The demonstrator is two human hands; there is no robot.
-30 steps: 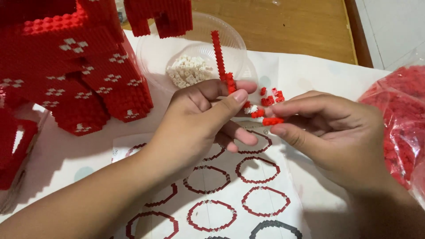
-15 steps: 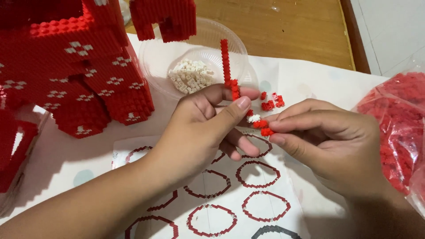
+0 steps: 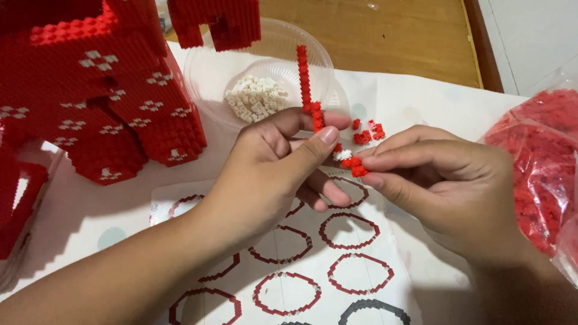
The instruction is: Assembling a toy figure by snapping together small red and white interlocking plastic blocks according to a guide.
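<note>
You are gripping the strip (image 3: pixel 306 81) in left fingers (image 3: pixel 313 147); right fingers (image 3: pixel 391 157) are pinching a brick (image 3: pixel 355 166) at 3 o'clock. Assembly step; next likely needs stud alignment.

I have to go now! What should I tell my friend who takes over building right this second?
Left hand: pinching a thin red strip of tiny plastic bricks, standing upright.
Right hand: pressing a small red brick piece against the strip's lower end, beside a white brick.
Nearby: loose red bricks on the paper, white bricks in the clear plastic bowl, printed sheet of ring diagrams, large red block model on the left.
Done: strip partly built. Left: the piece is not visibly seated.
</note>
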